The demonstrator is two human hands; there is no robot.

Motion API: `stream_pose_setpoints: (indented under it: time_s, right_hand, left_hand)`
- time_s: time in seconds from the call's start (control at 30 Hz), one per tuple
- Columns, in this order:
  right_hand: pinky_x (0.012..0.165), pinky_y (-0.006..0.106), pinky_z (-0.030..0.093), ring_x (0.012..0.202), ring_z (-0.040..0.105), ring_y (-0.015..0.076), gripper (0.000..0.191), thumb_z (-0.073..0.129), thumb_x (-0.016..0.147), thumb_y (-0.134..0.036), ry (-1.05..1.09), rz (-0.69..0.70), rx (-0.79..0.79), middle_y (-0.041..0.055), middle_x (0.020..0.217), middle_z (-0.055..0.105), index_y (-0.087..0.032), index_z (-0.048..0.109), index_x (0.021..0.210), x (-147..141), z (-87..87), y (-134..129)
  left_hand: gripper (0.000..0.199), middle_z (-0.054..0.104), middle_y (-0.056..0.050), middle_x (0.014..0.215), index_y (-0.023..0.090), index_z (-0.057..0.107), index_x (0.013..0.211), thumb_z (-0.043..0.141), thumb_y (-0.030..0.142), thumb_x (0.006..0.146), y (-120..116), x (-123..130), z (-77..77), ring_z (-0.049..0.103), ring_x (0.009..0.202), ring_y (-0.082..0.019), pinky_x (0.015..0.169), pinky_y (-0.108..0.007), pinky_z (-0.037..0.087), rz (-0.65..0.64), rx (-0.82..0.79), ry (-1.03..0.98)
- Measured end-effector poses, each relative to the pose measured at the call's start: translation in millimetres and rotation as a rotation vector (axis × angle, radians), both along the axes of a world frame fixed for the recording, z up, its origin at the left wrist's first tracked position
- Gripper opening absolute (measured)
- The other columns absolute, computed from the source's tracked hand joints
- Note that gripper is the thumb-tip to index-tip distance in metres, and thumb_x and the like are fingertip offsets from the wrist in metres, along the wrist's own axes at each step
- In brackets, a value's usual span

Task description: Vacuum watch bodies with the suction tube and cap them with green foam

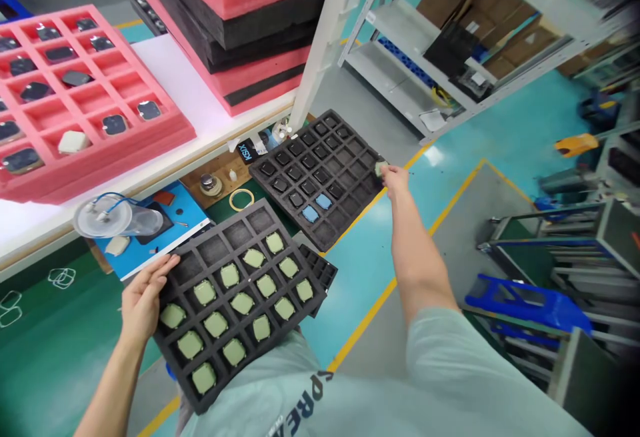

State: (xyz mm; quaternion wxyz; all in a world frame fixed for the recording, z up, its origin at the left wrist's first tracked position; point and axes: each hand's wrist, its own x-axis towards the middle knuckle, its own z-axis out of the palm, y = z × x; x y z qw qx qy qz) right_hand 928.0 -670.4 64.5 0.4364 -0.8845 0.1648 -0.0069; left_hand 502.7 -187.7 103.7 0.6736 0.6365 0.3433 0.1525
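Note:
My left hand (141, 300) grips the left edge of a black foam tray (213, 247), fingers over its rim. Several pale green rounded-square cases (243, 303) lie in its compartments, while the row along the far side is bare. Farther off is a second black foam tray (353, 227), holding several black rounded-square cases (320, 151) and two blue ones (310, 213). At that tray's right corner, my right hand (396, 180) pinches a single pale green case (381, 168). Whether this case touches the tray I cannot tell.
On the white bench, a pink foam tray (150, 80) holds dark watch-like pieces beside stacked pink and black foam (270, 20). A clear lidded cup (103, 217) and a yellow ring (242, 200) lie lower. Metal shelving (400, 83) stands beyond; carts are at right.

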Motion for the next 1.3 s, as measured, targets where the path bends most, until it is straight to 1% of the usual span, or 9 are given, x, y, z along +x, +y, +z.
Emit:
stream_pose_setpoints:
  time_s: [0.2, 0.33, 0.5, 0.67, 0.8, 0.97, 1.07, 1.17, 1.3]
  right_hand:
    - [0.064, 0.024, 0.055, 0.070, 0.065, 0.0121, 0.020, 0.070, 0.087, -0.035, 0.046, 0.179, 0.363, 0.0045, 0.087, 0.071, -0.017, 0.068, 0.095, -48.6, 16.3, 39.3]
    - [0.065, 0.026, 0.056, 0.076, 0.066, 0.0143, 0.037, 0.073, 0.082, -0.041, 0.105, 0.527, 0.515, 0.0045, 0.097, 0.074, -0.020, 0.071, 0.113, -105.4, 32.1, 86.9]
    - [0.072, 0.028, 0.052, 0.075, 0.064, 0.0155, 0.031, 0.078, 0.077, -0.028, 0.088, 1.034, 0.277, 0.0030, 0.089, 0.074, -0.016, 0.072, 0.105, -165.2, 51.3, 158.7]
    - [0.080, 0.029, 0.048, 0.084, 0.066, 0.0183, 0.011, 0.067, 0.090, -0.018, -0.076, 1.281, 0.013, 0.0034, 0.090, 0.076, -0.018, 0.075, 0.098, -173.1, 49.7, 212.4]
    - [0.087, 0.033, 0.047, 0.094, 0.066, 0.0224, 0.014, 0.067, 0.091, -0.014, -0.179, 1.280, -0.110, 0.0053, 0.098, 0.078, -0.020, 0.077, 0.098, -165.8, 36.7, 235.4]
    - [0.098, 0.039, 0.048, 0.104, 0.065, 0.0250, 0.014, 0.068, 0.092, -0.022, -0.236, 1.255, -0.074, 0.0083, 0.111, 0.078, -0.020, 0.078, 0.102, -171.3, 27.1, 238.8]
    - [0.104, 0.041, 0.047, 0.115, 0.063, 0.0250, 0.022, 0.063, 0.096, -0.031, -0.305, 0.974, 0.097, 0.0090, 0.121, 0.075, -0.021, 0.077, 0.108, -181.1, 23.7, 221.4]
    - [0.099, 0.039, 0.052, 0.111, 0.067, 0.0250, 0.032, 0.057, 0.096, -0.044, -0.127, 0.569, 0.311, 0.0089, 0.116, 0.076, -0.021, 0.076, 0.105, -205.6, 14.7, 188.5]
    - [0.095, 0.043, 0.055, 0.108, 0.070, 0.0300, 0.043, 0.054, 0.090, -0.059, 0.107, 0.329, 0.375, 0.0108, 0.109, 0.077, -0.022, 0.075, 0.099, -268.4, -6.8, 135.3]
  left_hand:
    - [0.041, 0.079, -0.009, 0.111, 0.020, 0.077, 0.109, 0.081, 0.040, 0.072, -0.2, -1.3, -2.9, 0.062, 0.130, -0.035, 0.124, -0.054, 0.031, -0.006, -0.001, -0.016]
    - [0.042, 0.078, -0.011, 0.114, 0.019, 0.075, 0.112, 0.079, 0.039, 0.075, 0.7, -5.8, -6.6, 0.063, 0.129, -0.034, 0.122, -0.053, 0.035, -0.049, 0.015, -0.026]
    - [0.042, 0.077, -0.013, 0.115, 0.017, 0.073, 0.115, 0.075, 0.038, 0.080, 0.9, -10.6, -8.4, 0.064, 0.127, -0.033, 0.120, -0.051, 0.037, -0.102, 0.099, -0.036]
    - [0.041, 0.075, -0.014, 0.121, 0.018, 0.073, 0.117, 0.072, 0.040, 0.082, -1.9, -11.2, -3.8, 0.065, 0.126, -0.033, 0.118, -0.050, 0.039, -0.149, 0.170, -0.003]
    - [0.045, 0.075, -0.016, 0.122, 0.017, 0.072, 0.119, 0.072, 0.042, 0.081, -2.8, -11.7, -2.1, 0.065, 0.126, -0.035, 0.117, -0.051, 0.039, -0.163, 0.182, 0.013]
    - [0.045, 0.074, -0.016, 0.122, 0.016, 0.070, 0.122, 0.069, 0.040, 0.083, -4.9, -12.9, -0.6, 0.065, 0.127, -0.034, 0.117, -0.051, 0.039, -0.179, 0.209, 0.018]
    - [0.044, 0.075, -0.015, 0.120, 0.017, 0.070, 0.124, 0.067, 0.037, 0.085, -9.6, -13.3, 0.6, 0.065, 0.127, -0.034, 0.118, -0.053, 0.037, -0.195, 0.278, 0.036]
    - [0.037, 0.076, -0.012, 0.120, 0.020, 0.074, 0.118, 0.067, 0.032, 0.084, -16.9, -12.5, -0.4, 0.061, 0.131, -0.032, 0.124, -0.053, 0.030, -0.209, 0.430, 0.041]
    - [0.034, 0.072, -0.010, 0.129, 0.024, 0.077, 0.111, 0.075, 0.027, 0.077, -24.7, -11.2, -5.1, 0.054, 0.138, -0.034, 0.128, -0.055, 0.020, -0.247, 0.536, 0.060]
